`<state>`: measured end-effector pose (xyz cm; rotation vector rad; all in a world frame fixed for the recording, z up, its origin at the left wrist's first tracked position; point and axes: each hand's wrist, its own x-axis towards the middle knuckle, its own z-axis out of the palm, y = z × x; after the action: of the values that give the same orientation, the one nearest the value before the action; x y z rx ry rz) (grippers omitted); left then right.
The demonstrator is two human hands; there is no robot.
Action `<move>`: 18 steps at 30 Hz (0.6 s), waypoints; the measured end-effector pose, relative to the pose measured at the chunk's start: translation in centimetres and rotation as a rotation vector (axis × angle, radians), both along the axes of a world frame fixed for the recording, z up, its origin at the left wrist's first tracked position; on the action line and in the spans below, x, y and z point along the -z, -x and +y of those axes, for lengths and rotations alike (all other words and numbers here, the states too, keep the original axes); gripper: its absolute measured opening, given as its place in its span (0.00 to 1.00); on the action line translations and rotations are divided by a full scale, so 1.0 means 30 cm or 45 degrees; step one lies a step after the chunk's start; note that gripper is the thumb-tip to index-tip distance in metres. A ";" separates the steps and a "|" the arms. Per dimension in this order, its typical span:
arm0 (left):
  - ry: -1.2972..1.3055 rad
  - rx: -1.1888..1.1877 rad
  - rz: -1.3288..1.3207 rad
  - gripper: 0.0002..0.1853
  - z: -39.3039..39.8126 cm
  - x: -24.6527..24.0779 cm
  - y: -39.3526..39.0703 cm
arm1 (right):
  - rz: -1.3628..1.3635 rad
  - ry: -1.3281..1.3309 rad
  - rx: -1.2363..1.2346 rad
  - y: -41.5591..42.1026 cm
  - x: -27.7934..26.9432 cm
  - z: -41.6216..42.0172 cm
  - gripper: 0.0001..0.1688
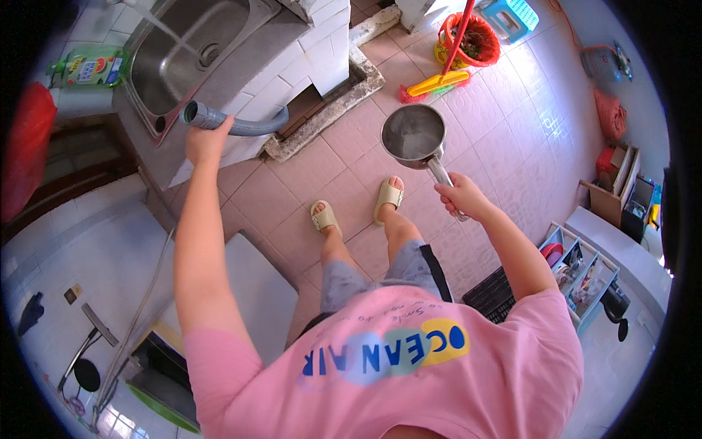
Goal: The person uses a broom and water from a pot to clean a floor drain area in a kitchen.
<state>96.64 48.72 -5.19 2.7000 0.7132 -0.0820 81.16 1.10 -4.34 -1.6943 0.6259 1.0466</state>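
My left hand (207, 141) grips a grey corrugated drain hose (255, 125) close to its wide open end. From there the hose bends down toward a gap low in the white-tiled sink base. My right hand (459, 196) is closed around the handle of a round metal ladle-like pan (414, 136), held out over the floor. Its bowl faces up, and I cannot tell whether the pale patch inside is liquid or a reflection. Beyond my left hand is a stainless steel sink (181, 66), where a stream of water runs down near the drain.
A green bottle (93, 67) stands by the sink. A concrete curb (329, 118) edges the floor gap. Beyond the pan are a broom (437, 84), a red-lined bin (471, 44) and a blue plastic stool (509, 19). A rack (581, 274) stands right, a white surface (258, 285) left.
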 end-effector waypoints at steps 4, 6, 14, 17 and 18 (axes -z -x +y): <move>-0.002 0.116 0.022 0.27 0.045 0.027 -0.009 | -0.067 0.238 -0.205 -0.049 0.383 0.144 0.16; 0.018 0.149 -0.013 0.26 0.035 0.011 -0.001 | -0.172 0.337 -0.211 -0.125 0.495 0.328 0.18; 0.058 0.290 0.013 0.23 0.046 -0.009 -0.026 | -0.041 0.339 -0.023 -0.299 0.952 0.701 0.11; 0.048 0.329 -0.037 0.21 0.064 0.004 -0.021 | 0.049 -0.224 0.599 -0.268 0.936 0.628 0.09; 0.038 0.337 -0.081 0.21 0.076 0.008 -0.010 | 0.068 -0.305 0.615 -0.265 0.873 0.603 0.08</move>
<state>96.95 51.00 -5.43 2.7392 0.3306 -0.0706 89.09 19.18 -30.53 -1.2267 0.8561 0.7828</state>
